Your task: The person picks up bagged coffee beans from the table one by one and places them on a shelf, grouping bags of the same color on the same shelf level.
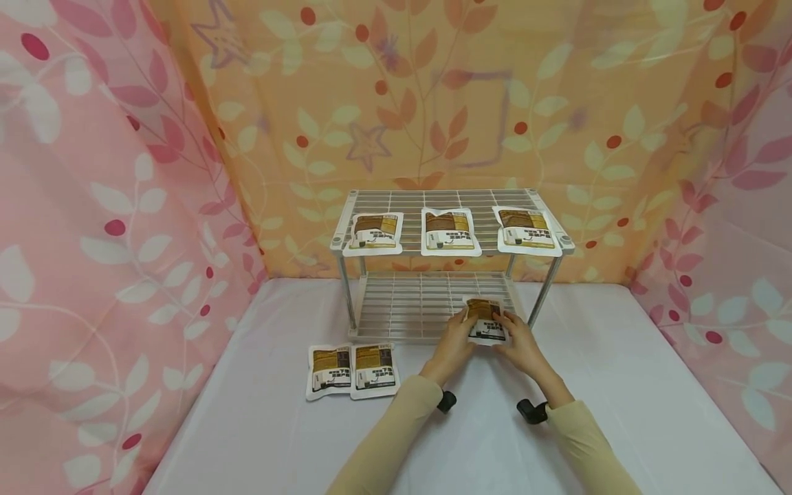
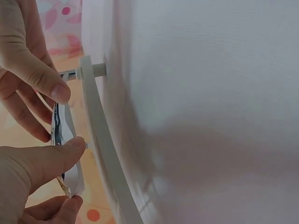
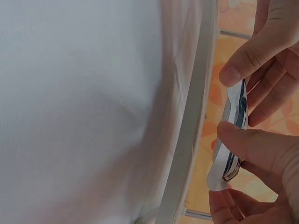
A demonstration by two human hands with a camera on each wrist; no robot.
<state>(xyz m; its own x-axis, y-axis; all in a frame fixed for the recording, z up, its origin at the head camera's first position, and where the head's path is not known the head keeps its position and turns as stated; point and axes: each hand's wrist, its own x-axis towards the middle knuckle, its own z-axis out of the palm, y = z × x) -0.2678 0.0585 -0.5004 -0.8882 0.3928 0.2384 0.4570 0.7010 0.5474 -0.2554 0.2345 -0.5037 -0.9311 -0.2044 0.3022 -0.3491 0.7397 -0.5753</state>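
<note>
Both hands pinch a white-edged foil food pouch with a brown and yellow printed front. My left hand grips its left side, my right hand its right side. The pouch is over the front right of the lower shelf of a white wire rack. Seen edge-on in the left wrist view, the pouch is beside the shelf's front rail, thumbs on its near face. The right wrist view shows the pouch between both hands' fingers; whether it touches the shelf I cannot tell.
Three similar pouches lie in a row on the rack's top shelf: a left one, a middle one and a right one. Two more pouches lie side by side on the white tabletop, front left of the rack.
</note>
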